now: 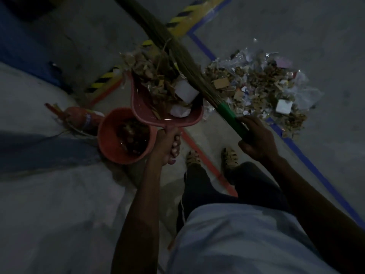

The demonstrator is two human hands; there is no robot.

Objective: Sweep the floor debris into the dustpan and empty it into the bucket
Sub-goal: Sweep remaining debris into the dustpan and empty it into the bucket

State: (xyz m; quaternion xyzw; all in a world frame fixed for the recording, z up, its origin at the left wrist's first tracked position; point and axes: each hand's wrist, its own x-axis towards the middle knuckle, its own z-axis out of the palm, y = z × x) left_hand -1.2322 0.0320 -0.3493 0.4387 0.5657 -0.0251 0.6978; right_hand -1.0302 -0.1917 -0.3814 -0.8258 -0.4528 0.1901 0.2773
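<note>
While the left hand (167, 147) grips the loaded dustpan (158, 103) at centre, seemingly just above the bucket (110, 143), the right hand (256, 139) holds the broom (177, 56); next, tip it leftward.

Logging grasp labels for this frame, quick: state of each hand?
Left hand: closed, gripping the handle of the debris-loaded dustpan.
Right hand: closed, gripping the green handle of the broom.
</note>
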